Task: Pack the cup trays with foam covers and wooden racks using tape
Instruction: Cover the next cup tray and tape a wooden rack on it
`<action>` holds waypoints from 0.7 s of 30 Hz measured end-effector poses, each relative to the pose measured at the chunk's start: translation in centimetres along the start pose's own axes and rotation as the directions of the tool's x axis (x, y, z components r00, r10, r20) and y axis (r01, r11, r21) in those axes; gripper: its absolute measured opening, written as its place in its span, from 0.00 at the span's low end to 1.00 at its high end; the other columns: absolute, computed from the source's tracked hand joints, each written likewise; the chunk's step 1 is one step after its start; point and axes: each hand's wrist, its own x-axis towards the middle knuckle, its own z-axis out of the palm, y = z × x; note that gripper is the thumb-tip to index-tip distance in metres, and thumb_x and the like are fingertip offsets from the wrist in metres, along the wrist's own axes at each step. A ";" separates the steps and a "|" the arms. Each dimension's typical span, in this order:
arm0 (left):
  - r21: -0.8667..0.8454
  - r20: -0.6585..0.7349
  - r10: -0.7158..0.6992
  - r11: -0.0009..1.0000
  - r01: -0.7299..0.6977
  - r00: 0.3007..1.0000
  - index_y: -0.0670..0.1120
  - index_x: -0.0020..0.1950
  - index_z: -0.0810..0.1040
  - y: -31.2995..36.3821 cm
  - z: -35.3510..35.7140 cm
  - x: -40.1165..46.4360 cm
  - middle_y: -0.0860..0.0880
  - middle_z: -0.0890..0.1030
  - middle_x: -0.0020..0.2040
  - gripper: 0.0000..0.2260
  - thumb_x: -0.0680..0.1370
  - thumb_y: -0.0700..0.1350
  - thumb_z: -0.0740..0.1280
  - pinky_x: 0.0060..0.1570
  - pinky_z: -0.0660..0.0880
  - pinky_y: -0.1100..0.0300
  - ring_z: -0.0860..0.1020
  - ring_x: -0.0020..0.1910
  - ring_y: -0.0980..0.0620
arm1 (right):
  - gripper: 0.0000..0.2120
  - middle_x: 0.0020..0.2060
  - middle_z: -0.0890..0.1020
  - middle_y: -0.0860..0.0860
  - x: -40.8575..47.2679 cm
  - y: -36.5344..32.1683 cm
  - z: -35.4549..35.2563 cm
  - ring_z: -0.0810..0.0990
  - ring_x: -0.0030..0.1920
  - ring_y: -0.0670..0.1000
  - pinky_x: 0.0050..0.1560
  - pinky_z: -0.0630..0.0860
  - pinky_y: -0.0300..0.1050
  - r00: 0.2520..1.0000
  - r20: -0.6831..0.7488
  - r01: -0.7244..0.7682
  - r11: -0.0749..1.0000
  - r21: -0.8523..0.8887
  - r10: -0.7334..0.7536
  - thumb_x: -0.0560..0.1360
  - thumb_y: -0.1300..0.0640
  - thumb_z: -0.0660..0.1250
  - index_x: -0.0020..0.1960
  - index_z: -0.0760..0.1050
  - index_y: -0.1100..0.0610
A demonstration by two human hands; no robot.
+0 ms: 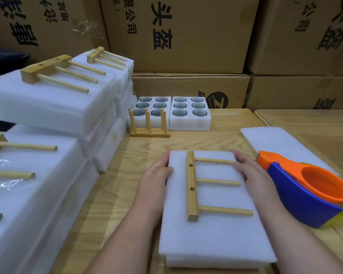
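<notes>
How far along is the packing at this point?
Done: packed bundles with racks on top are stacked at left. In hand: both hands, left and right, hold the covered tray with a rack lying on it; no tape visible on it. Left: two open cup trays, a standing rack; the tape dispenser sits idle.

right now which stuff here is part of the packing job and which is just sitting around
In the job:
- left hand and right hand holding the foam cover
- wooden rack lying on it
- tape dispenser
- open cup trays
- upright rack
- spare foam sheet

Lying about:
- finished packs, stacked
- cardboard boxes
</notes>
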 end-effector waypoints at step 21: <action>0.010 0.010 0.042 0.999 -0.042 0.999 0.58 0.52 0.82 -0.4 -0.2 -0.7 0.65 0.85 0.45 0.23 0.81 0.33 0.56 0.35 0.76 0.73 0.83 0.44 0.67 | 0.19 0.46 0.87 0.38 -0.7 -0.3 -0.2 0.85 0.46 0.38 0.35 0.78 0.32 0.999 0.022 0.029 0.998 -0.064 -0.028 0.80 0.64 0.62 0.66 0.79 0.49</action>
